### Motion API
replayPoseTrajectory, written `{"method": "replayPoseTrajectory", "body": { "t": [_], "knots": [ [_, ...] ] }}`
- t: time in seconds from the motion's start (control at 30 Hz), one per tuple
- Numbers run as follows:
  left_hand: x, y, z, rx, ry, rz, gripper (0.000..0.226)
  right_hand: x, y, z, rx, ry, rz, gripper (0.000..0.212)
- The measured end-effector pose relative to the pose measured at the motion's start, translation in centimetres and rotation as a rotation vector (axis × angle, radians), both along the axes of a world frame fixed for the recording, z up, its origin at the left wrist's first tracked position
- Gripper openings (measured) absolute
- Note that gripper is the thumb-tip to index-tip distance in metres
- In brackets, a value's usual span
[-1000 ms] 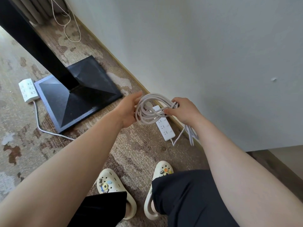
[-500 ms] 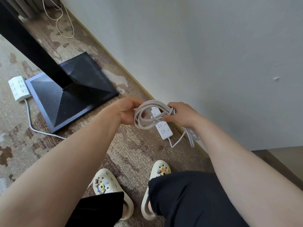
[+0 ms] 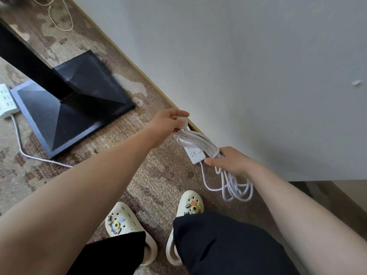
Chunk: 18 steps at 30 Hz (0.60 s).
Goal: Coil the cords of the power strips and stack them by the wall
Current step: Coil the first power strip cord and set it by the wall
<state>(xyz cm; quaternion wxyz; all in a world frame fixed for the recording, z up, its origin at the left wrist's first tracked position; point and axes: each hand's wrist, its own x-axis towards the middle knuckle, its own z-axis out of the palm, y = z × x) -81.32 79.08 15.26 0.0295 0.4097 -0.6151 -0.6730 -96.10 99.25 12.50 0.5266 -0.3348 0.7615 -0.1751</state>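
Head view: floor by the wall (image 3: 258,66), looked down on past both forearms.
Change vs 0.5 s ago: hands drawn apart; cord bundle, then a round coil between close-set hands, now stretched into a long hank running diagonally. Camera view shifted too; 2nd strip now at frame's left edge.
Left hand (image 3: 168,124): fingers curled round upper end of the cord bundle (image 3: 198,139), just off the baseboard; grip held on it.
Right hand (image 3: 228,159): fingers closed on lower end of bundle; grip held on it, thumb pointed left.
Power strip (image 3: 193,154): white, flat, oblong, smooth plastic; partly covered by bundle, only lower end w/ sockets seen; whether it's lifted or on the carpet can't be told.
Loose loops (image 3: 236,187): thin white cord, hung below right hand, lying on carpet near wall.
Second strip (image 3: 6,100): white, cut off by left edge; its cord trails over carpet.
Carpet (image 3: 158,175): short pile, mottled brown/beige.
Stand base (image 3: 75,102): black, faceted, matte; post cut off at top left.
Clogs (image 3: 190,205): cream, holed, w/ charms; partly hidden by black trouser legs.
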Motion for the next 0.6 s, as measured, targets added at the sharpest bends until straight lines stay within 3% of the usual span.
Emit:
{"method": "replayPoseTrajectory", "body": {
  "t": [0.1,0.23,0.4,0.5,0.6],
  "knots": [
    [-0.4,0.1,-2.9,0.051,-0.023,-0.001,0.019,0.0,0.8,-2.5,0.026,0.048,-0.03,0.024],
    [-1.6,-0.3,-7.5,0.023,-0.085,0.099,0.02,0.5,-0.4,-6.8,-0.057,0.319,-0.088,0.028],
    [-2.2,-0.2,-13.2,0.119,-0.19,0.213,0.058,0.6,-2.2,-12.4,-0.025,0.465,-0.064,0.032],
    [-1.2,0.7,-17.1,0.159,-0.289,0.254,0.049,-0.1,-2.8,-15.2,-0.01,0.501,-0.114,0.031],
    [-0.9,1.9,-20.5,0.233,-0.348,0.206,0.019,-1.0,-3.6,-17.6,-0.054,0.487,-0.191,0.03]
  ]
}}
